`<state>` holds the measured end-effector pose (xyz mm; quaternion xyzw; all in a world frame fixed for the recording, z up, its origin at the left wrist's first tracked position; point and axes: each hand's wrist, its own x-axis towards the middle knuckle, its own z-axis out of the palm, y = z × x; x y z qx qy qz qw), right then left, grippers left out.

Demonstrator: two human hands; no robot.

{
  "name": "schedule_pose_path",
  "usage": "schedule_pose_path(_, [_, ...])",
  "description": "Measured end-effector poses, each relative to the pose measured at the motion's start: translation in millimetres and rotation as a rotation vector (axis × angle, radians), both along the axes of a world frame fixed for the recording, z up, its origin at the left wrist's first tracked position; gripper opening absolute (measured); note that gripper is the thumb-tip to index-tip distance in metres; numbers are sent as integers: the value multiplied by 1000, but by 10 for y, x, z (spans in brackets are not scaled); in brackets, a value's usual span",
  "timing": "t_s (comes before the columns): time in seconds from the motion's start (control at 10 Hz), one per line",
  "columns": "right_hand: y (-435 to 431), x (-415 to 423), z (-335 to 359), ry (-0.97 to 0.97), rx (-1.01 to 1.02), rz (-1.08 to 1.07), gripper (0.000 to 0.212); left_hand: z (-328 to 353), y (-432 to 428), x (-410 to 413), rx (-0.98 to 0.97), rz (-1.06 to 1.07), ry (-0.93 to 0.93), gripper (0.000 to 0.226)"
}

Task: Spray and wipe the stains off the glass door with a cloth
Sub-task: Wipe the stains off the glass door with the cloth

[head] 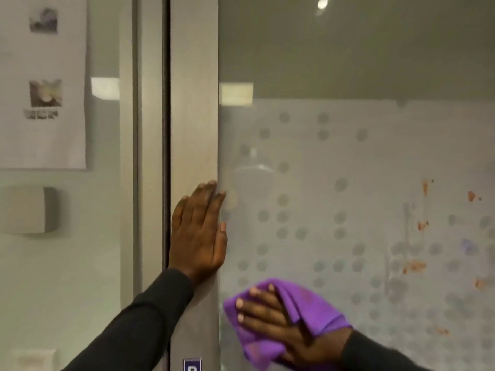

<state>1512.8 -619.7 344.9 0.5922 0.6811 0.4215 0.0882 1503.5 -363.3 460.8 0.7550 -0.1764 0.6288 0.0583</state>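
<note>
Right hand point(284, 322) presses flat on my cloth point(308, 306), rubbing the glass point(348, 183). Left hand point(198, 234), fingers straight, braces the frame point(192, 103), steadying the door. Stains point(415, 266) wait rightward.

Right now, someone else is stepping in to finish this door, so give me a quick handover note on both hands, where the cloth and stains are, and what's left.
Left hand: flat, fingers straight, resting on the metal door frame at the edge of the glass.
Right hand: presses the purple cloth flat against the glass door, low and near the frame.
Stains: orange-red stains are scattered over the right part of the frosted, dotted panel, away from the cloth.
Done: wiping is under way at the lower left; whether spray is on cannot be told.
Left: work the cloth rightward over the stains. No spray bottle is in view.
</note>
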Motion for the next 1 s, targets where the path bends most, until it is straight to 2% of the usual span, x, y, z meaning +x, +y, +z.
schedule_pose_path(0.1, [20,115,1086,-11,36,-318,69,8,3,-5,-3,0,9,61])
schedule_pose_path(0.2, [29,102,2066,-15,182,-433,74,3,-3,-14,-4,1,9,60])
schedule_pose_path(0.3, [10,85,2891,-87,445,-539,74,2,-8,-9,-3,3,3,62])
schedule_pose_path(0.4, [236,83,3206,-75,603,-648,75,-4,1,19,-17,-7,-2,63])
schedule_pose_path(0.5, [449,81,2973,-59,579,-585,77,2,-3,10,-18,-32,-16,61])
schedule_pose_path(0.6, [464,113,2388,-29,414,-488,75,28,-3,3,-30,-76,-32,59])
schedule_pose_path(0.7, [320,39,1509,101,259,-459,72,-20,5,-8,-31,-99,0,60])
schedule_pose_path(0.8, [105,51,828,-15,70,-531,71,52,40,35,-22,-68,38,66])
schedule_pose_path(0.9, [-115,116,810,-32,-90,-464,67,19,60,29,-21,-42,41,65])
schedule_pose_path(1.0, [-487,112,1208,45,12,-423,62,-261,-152,4,10,-42,54,66])
